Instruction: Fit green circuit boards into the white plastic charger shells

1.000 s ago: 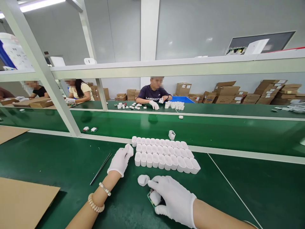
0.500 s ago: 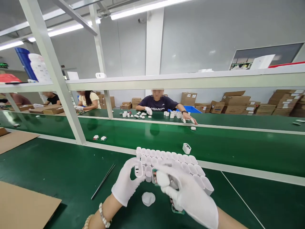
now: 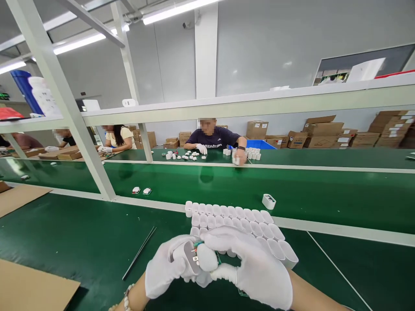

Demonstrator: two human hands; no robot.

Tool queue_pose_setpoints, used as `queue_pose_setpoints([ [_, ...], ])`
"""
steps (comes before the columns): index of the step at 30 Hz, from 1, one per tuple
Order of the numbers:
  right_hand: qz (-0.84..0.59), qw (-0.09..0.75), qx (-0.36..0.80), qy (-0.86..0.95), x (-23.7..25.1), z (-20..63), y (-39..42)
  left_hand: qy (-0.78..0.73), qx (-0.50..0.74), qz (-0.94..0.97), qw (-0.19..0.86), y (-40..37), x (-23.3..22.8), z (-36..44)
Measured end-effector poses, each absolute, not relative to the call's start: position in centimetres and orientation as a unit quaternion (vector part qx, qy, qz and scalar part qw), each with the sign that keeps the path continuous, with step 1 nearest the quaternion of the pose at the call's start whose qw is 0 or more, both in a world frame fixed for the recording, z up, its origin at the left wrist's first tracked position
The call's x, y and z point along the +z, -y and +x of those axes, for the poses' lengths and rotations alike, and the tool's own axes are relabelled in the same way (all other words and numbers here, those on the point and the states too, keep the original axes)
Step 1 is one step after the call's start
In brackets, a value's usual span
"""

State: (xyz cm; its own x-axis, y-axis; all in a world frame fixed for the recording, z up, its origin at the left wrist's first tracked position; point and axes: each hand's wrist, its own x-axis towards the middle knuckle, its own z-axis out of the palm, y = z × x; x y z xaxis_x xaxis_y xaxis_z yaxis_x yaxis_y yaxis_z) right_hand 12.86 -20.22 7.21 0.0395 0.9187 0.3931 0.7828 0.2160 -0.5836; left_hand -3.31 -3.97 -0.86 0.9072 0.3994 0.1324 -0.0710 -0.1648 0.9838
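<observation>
My left hand (image 3: 164, 268), in a white glove, is closed round a white plastic housing (image 3: 188, 258) whose open end faces right. My right hand (image 3: 256, 265), gloved too, pinches a small green circuit board (image 3: 198, 244) with a white rounded piece (image 3: 207, 258) on it. The board's edge, with small connectors, is at the mouth of the housing; how far it is inside, I cannot tell. Just beyond both hands stand rows of white housings (image 3: 238, 224). A crumpled white piece (image 3: 203, 280) lies below the held parts, and another board (image 3: 243, 293) is mostly hidden under my right hand.
Tweezers (image 3: 139, 253) lie to the left, near a cardboard sheet (image 3: 32, 283). On the green belt (image 3: 181, 177) are a filled housing (image 3: 269, 201) and two boards (image 3: 142, 191). A post (image 3: 78, 125) and shelf (image 3: 207, 108) stand ahead. A co-worker (image 3: 212, 138) sits across.
My hands have come together and lower, bringing the board to the housing's mouth; the housing has turned its open end to the right. The filled housing on the belt has shifted right.
</observation>
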Motion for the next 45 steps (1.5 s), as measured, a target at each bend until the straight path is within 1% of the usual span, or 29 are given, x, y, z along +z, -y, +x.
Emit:
queue_pose_setpoints([
  [3,-0.593,0.388,0.124,0.695,7.7,12.7,20.1,-0.132,0.174,0.744,0.632,4.3,-0.2,-3.8],
  [8,-0.559,0.372,0.162,0.723,8.3,12.8,20.2,-0.155,0.168,0.749,0.622,4.7,1.0,-4.1],
  [13,-0.562,0.348,0.155,0.734,8.4,12.6,20.2,-0.17,0.165,0.755,0.611,4.9,1.6,-4.0],
  [18,-0.57,0.362,0.138,0.725,8.2,12.2,19.9,-0.182,0.17,0.762,0.598,5.0,1.8,-3.9],
  [23,-0.53,0.326,0.14,0.77,7.8,12.2,19.6,-0.187,0.181,0.767,0.586,5.0,1.8,-3.8],
  [27,-0.49,0.312,0.134,0.803,7.2,12.3,19.2,-0.183,0.183,0.773,0.58,5.0,1.6,-3.8],
  [35,-0.495,0.314,0.087,0.806,6.8,12.3,19.5,-0.162,0.176,0.783,0.574,4.7,1.2,-3.9],
  [40,-0.484,0.333,0.129,0.799,5.9,12.4,19.2,-0.124,0.167,0.791,0.576,4.4,0.7,-3.9],
  [45,-0.507,0.297,0.132,0.799,4.1,12.7,18.7,-0.092,0.166,0.795,0.577,3.8,0.2,-3.5],
])
